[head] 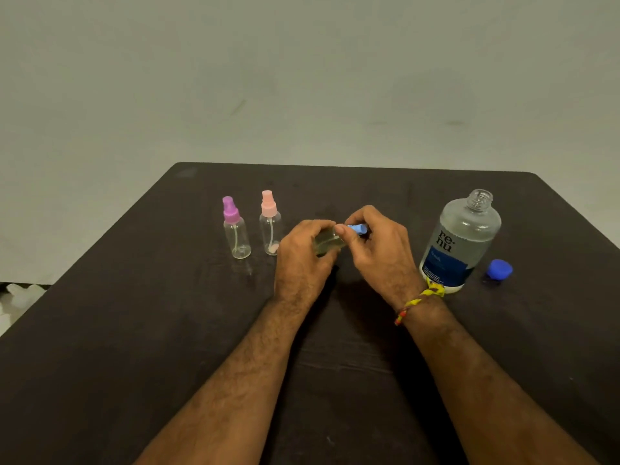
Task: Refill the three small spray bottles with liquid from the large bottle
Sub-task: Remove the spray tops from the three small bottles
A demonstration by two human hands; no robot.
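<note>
My left hand [303,260] grips a small clear spray bottle [328,242], tilted toward the right above the table. My right hand [379,250] pinches its blue spray top [357,228]. Two more small clear bottles stand upright to the left: one with a purple top [235,229], one with a pink top [270,224]. The large bottle [461,243] stands uncapped at the right, part full of clear liquid, with a dark blue label. Its blue cap [500,269] lies on the table just right of it.
The dark table [167,347] reaches to a pale wall behind. Its left edge runs diagonally; white objects [20,297] lie on the floor beyond it. A yellow and red thread band [419,302] circles my right wrist.
</note>
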